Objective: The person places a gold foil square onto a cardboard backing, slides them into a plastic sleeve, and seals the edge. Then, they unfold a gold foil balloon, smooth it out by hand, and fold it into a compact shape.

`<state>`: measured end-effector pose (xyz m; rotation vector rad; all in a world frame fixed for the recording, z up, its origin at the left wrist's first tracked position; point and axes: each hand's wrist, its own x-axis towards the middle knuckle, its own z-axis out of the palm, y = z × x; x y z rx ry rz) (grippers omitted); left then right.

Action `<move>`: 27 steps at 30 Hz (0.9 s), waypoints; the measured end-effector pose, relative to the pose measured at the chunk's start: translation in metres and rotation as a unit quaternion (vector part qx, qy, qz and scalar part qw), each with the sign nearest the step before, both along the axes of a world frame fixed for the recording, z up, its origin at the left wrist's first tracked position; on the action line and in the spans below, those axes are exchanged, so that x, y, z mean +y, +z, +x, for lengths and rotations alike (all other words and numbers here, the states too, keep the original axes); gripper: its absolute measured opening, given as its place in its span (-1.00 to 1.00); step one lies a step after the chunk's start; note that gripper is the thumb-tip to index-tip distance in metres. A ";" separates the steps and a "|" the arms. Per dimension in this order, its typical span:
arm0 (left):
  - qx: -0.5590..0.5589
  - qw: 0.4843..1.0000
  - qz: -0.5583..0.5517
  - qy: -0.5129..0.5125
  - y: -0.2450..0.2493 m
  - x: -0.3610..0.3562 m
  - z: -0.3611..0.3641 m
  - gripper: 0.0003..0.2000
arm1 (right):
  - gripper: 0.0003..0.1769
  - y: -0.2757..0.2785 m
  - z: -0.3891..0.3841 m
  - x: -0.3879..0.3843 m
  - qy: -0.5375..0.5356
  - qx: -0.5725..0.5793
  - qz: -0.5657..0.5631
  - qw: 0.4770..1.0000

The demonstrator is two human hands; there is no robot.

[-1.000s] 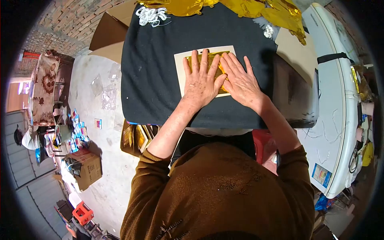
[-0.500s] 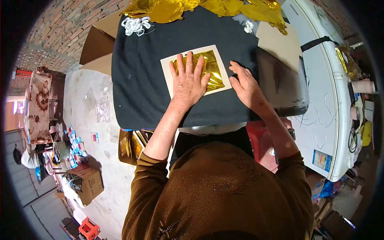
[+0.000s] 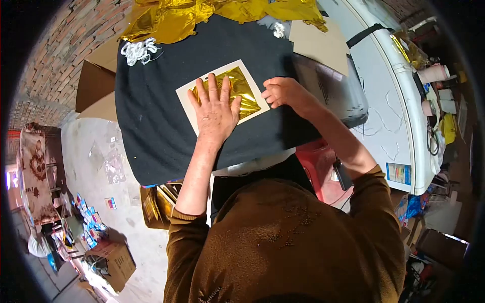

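Note:
A cream square card [image 3: 186,94] with a sheet of shiny gold foil [image 3: 241,87] on its middle lies on the black cloth [image 3: 161,131]. My left hand [image 3: 214,113] presses flat on the foil, its fingers spread and pointing away from me. Just off the card's right edge is my right hand [image 3: 280,93], with the fingers curled in toward the palm. Whether anything is pinched in those fingers is hidden.
Crumpled gold foil pieces [image 3: 169,22] lie along the cloth's far edge. White string bundles [image 3: 139,50] sit near them. At the right are a brown cardboard sheet [image 3: 318,45] and a white appliance [image 3: 384,111]. A red stool [image 3: 323,177] stands below the table.
My right hand has gone from loosely extended fingers to curled ones, closer to the card's edge. My left hand stays flat on the foil. The view has turned and shifted.

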<state>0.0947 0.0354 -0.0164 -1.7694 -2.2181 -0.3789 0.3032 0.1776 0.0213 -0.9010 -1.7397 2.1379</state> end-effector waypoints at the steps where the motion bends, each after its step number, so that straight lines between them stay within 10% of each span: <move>1: -0.005 1.000 0.001 0.000 0.000 0.000 0.001 -0.38 | -0.52 0.012 -0.007 -0.001 0.005 -0.052 -0.005 0.999; 14: -0.032 0.999 0.001 0.000 -0.002 0.000 0.001 -0.38 | -0.65 0.029 -0.017 0.015 0.054 -0.201 -0.056 0.977; 20: -0.043 0.999 -0.007 -0.004 -0.003 -0.002 0.001 -0.38 | -0.56 0.013 -0.022 -0.051 0.003 0.051 -0.043 0.998; 27: -0.057 0.998 0.003 -0.010 -0.004 -0.003 0.003 -0.38 | -0.52 0.004 -0.045 -0.112 -0.180 0.081 0.028 0.980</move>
